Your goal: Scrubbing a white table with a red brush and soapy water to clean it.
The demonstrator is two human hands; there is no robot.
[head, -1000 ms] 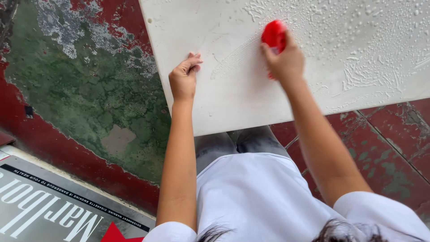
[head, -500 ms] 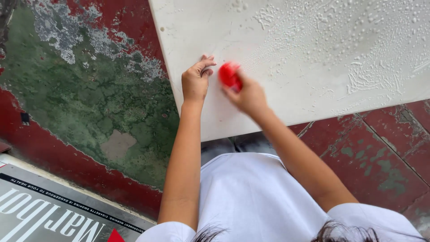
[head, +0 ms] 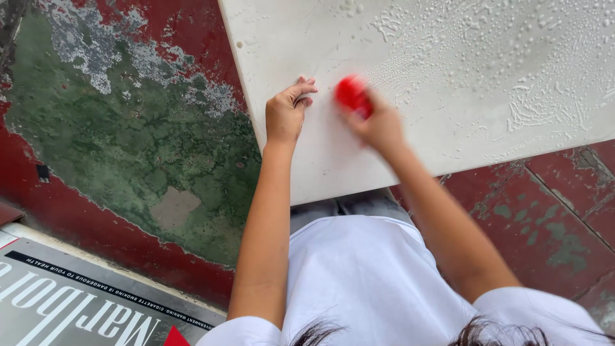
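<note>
A white table top (head: 448, 134) lies in front of me, wet and covered with soapy foam over its right and far part. My right hand (head: 378, 125) grips a small red scrubber (head: 352, 96) pressed against the table surface; the hand is blurred with motion. My left hand (head: 286, 112) rests on the table near its left edge, fingers curled, holding nothing, a short way left of the scrubber.
Below the table is a worn red floor (head: 544, 224) with a large green, peeling patch (head: 128, 147) to the left. A grey printed board (head: 77, 301) lies at the lower left by my side.
My right hand has swept the red scrubber from the right part of the table leftward toward my left hand, then slightly back right. My left hand has stayed in place.
</note>
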